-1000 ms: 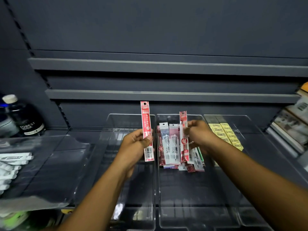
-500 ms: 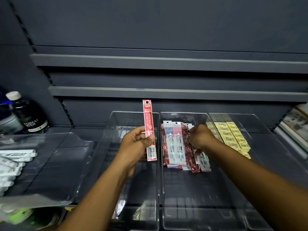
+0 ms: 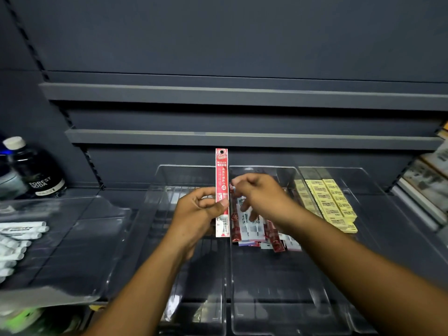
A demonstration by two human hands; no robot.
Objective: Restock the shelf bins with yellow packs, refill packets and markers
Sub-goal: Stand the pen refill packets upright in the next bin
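Head view: my left grip (image 3: 196, 214) pinches the red refill packet (image 3: 221, 180) low, upright; it looks light, floppy; right grip (image 3: 264, 197) blurred, cannot tell

Dim dark-grey shelving wall (image 3: 218, 32), two ledges (image 3: 242, 93)

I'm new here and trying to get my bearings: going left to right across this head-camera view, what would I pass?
In order: white markers → left hand → red refill packet held upright → right hand → yellow packs.
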